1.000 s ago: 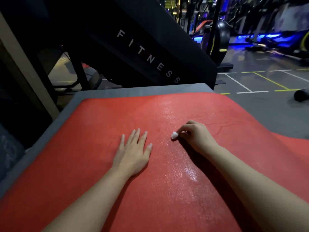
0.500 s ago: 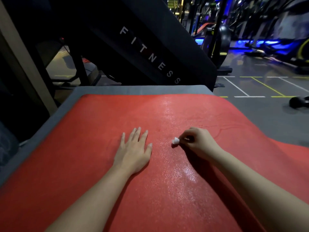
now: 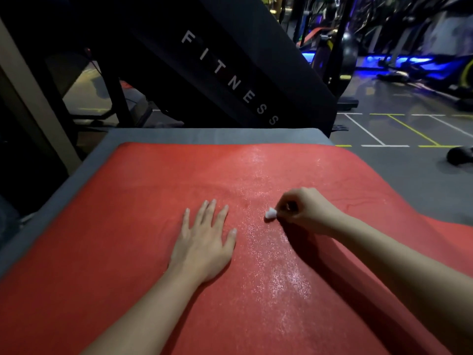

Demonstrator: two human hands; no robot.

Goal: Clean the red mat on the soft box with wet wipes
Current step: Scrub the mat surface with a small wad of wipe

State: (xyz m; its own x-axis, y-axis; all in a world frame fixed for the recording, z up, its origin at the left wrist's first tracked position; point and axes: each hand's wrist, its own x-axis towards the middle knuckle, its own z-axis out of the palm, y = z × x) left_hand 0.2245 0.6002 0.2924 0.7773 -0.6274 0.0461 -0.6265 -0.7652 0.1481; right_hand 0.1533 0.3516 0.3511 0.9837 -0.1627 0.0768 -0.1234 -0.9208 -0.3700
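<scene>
The red mat (image 3: 143,252) lies spread over the grey soft box (image 3: 204,135), whose edge shows along the far and left sides. A wet sheen runs down the mat's middle, from the far edge toward the near right. The left hand (image 3: 202,242) rests flat on the mat, fingers straight and spread, holding nothing. Just right of it, the right hand (image 3: 307,213) is curled, pinching a small white wipe (image 3: 270,213) down against the mat. Behind stands a slanted black panel (image 3: 230,73) lettered FITNESS. To the right, grey floor (image 3: 399,160) with white and yellow lines, and blue-lit machines (image 3: 409,60) beyond.
</scene>
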